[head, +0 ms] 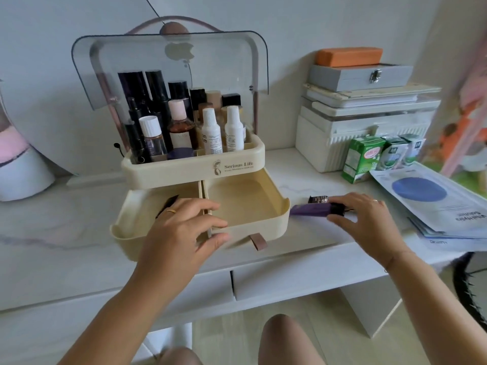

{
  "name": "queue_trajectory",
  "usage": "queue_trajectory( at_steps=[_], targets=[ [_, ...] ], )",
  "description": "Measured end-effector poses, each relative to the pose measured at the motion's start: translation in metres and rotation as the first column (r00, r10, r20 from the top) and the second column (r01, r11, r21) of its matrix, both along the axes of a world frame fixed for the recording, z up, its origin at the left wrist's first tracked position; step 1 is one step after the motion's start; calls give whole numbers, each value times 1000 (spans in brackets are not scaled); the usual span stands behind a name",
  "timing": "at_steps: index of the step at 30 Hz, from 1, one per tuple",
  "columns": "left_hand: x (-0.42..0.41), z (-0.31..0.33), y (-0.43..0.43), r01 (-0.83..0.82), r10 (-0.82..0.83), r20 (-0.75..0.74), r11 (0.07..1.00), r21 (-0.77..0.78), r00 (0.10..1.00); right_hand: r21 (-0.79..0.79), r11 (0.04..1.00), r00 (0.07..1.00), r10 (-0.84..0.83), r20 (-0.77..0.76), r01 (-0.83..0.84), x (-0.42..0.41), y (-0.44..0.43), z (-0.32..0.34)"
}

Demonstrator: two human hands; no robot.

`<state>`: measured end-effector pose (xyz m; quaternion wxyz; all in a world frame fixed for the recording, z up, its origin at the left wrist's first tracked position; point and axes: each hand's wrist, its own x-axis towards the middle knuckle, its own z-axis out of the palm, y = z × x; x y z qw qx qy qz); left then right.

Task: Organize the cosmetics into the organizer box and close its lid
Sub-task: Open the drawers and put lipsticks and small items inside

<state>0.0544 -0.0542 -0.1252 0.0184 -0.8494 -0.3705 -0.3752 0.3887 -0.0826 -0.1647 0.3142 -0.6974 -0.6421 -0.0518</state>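
- Right hand (369,222) rests on the white desk (66,233), fingers curled over a purple tube (313,208) with a dark cap; a small dark patterned item (317,199) lies just behind it. I judge the grip as closing on the tube, not yet a lift.
- Left hand (184,225) hovers with fingers spread over the divider of the pulled-out drawer (245,206), holding nothing. A dark slim item (167,205) lies in the left compartment, partly hidden by the hand.
- I see the organizer box (192,167) with its upper tray full of upright bottles (210,130) and its clear lid (168,64) raised.
- The right drawer compartment is bare, so I judge it the natural place for the tube.
- To do this step well, I would pinch the tube at mid-body, raise it over the drawer's side wall, and lay it flat along the compartment floor.
- I would keep the left hand steadying the drawer front so it does not slide.
- I would leave the drawer and lid open until the patterned item is in as well.
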Motion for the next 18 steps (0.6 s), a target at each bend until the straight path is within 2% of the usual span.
queue_trajectory(
  at_steps=[2, 4, 6, 9, 11, 15, 18],
  targets=[
    [-3, -1, -2, -2, 2, 19, 1000, -2, 1000, 209, 977, 985, -11, -171, 47, -11, -13, 19],
    [-5, -2, -3, -4, 4, 33, 1000, 3, 999, 396, 909, 950, -2, -312, 131, -29, -28, 46],
    [-6, -2, -4, -20, 20, 39, 1000, 5, 999, 474, 873, 917, 90, -388, 115, -54, -34, 71],
    [-8, -1, -5, -51, 51, 73, 999, 0, 996, 416, 903, 907, 258, -332, -105, -99, -25, 85],
    [-10, 0, -7, -59, 59, 86, 998, -12, 994, 311, 929, 925, 283, -255, -199, -126, -11, 79],
    [-11, 1, -9, -11, 20, 108, 996, -86, 994, 177, 959, 942, 258, -213, -223, -156, 12, 59],
    [-13, -1, -8, 24, -8, 146, 994, -107, 989, 173, 955, 937, 274, -218, -239, -158, 16, 58]
  ],
)
